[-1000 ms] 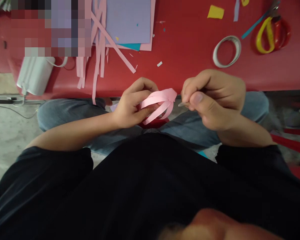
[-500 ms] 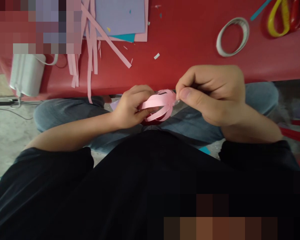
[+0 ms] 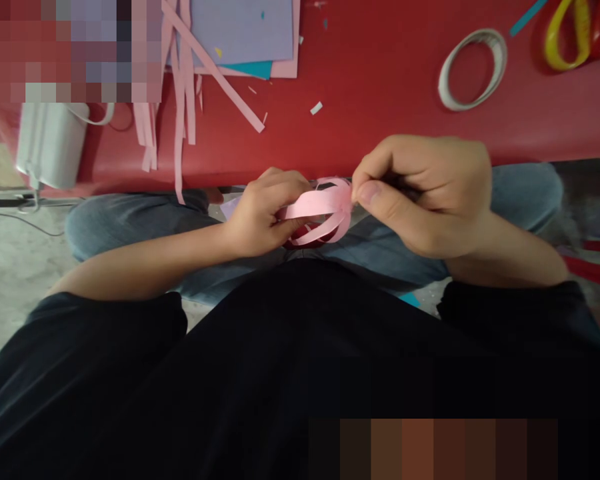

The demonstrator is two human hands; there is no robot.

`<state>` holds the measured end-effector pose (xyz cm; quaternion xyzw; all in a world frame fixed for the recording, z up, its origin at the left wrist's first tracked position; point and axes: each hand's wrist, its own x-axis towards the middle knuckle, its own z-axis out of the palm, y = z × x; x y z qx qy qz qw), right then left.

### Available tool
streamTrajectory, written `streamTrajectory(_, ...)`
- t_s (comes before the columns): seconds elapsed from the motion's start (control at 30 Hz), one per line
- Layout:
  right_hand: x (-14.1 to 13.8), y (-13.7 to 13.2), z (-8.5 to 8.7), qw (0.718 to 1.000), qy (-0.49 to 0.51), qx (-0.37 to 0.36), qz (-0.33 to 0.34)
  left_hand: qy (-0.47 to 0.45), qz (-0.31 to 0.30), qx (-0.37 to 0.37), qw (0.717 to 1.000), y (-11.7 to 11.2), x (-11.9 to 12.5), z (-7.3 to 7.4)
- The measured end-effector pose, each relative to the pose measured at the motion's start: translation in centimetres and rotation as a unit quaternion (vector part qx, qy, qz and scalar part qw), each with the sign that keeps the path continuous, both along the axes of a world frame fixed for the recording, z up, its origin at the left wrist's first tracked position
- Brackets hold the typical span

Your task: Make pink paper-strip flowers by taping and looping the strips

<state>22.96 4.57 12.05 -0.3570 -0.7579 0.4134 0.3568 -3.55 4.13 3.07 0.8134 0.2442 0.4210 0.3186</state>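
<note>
Above my lap is a ball of looped pink paper strips [image 3: 325, 203], its strips gathered at the right end. My left hand [image 3: 265, 213] grips it from the left, with the thumb in among the loops and the other fingers partly hidden behind. At the gathered end, my right hand [image 3: 425, 193] is closed, its thumb and forefinger pinched together right against the paper. Whatever lies inside that pinch is hidden by the fingertips.
On the red table [image 3: 380, 73] ahead lie loose pink paper strips [image 3: 180, 120], lilac sheets [image 3: 245, 30], a tape roll [image 3: 473, 70], yellow-handled scissors [image 3: 567, 33] and paper scraps. A white device [image 3: 53, 147] with a cord sits at the left edge.
My right fingertips have come up against the end of the pink ball; a small whitish, translucent bit seen there before is now hidden. The left hand keeps its grip. The view has shifted slightly.
</note>
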Motion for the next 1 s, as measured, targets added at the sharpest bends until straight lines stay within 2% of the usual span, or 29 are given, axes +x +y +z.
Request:
streamTrajectory(0.23,0.5,-0.1,-0.2,0.991,-0.075,0.114,-0.012,0.033,-0.008,-0.031,0.999,-0.1,-0.2,0.1)
streamTrajectory(0.37,0.7,-0.1,0.1,0.988,-0.117,0.099,-0.017,0.007,-0.012,-0.028,1.0,-0.1,-0.1,0.2)
streamTrajectory(0.57,0.7,-0.2,1.0,0.993,-0.105,0.032,-0.037,-0.01,-0.01,-0.047,0.999,-0.1,0.0,0.2)
streamTrajectory(0.77,0.5,0.2,0.8,0.993,-0.072,0.096,0.01,-0.012,-0.011,-0.03,0.999,0.0,0.1,0.1)
streamTrajectory(1.0,0.4,0.3,0.6,0.988,-0.091,0.121,0.002,0.006,-0.015,-0.025,1.0,0.0,-0.2,-0.3)
